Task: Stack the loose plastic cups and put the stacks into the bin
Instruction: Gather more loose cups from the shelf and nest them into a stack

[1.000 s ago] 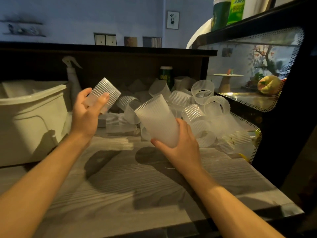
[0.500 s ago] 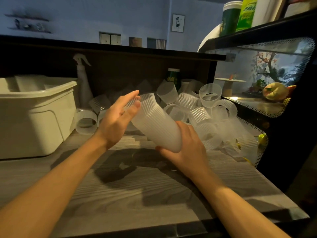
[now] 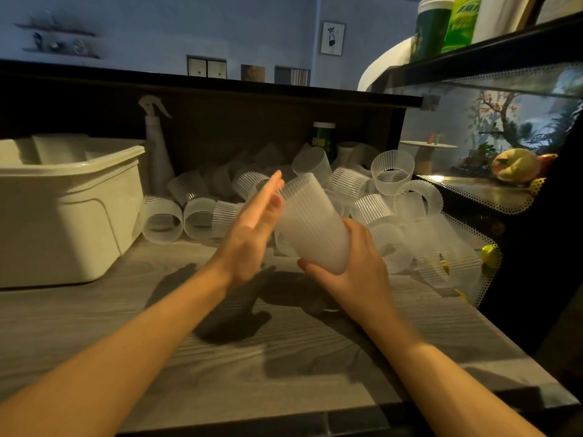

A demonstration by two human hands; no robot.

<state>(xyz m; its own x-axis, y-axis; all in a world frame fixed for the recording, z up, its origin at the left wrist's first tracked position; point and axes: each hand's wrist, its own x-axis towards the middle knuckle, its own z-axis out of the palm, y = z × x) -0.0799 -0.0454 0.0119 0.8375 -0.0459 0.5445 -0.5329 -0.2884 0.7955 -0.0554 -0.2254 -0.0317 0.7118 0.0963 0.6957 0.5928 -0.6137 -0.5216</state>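
My right hand (image 3: 353, 272) grips the bottom end of a stack of frosted ribbed plastic cups (image 3: 312, 225), tilted with its mouth up and to the left. My left hand (image 3: 252, 228) has straight fingers, and its palm presses flat on the stack's open mouth. Several loose cups (image 3: 391, 171) lie in a heap at the back of the counter behind both hands, some on their sides. The cream plastic bin (image 3: 72, 216) stands at the left on the counter.
A white spray bottle (image 3: 157, 146) stands behind the bin's right corner. A dark green can (image 3: 323, 138) sits behind the cup heap. A black glass display case (image 3: 492, 190) walls off the right side. Grey wood-grain counter (image 3: 220, 357) lies in front of me.
My left hand held one cup up at the left a second ago. It brought that cup to the stack, and now its flat palm presses on the stack's mouth.
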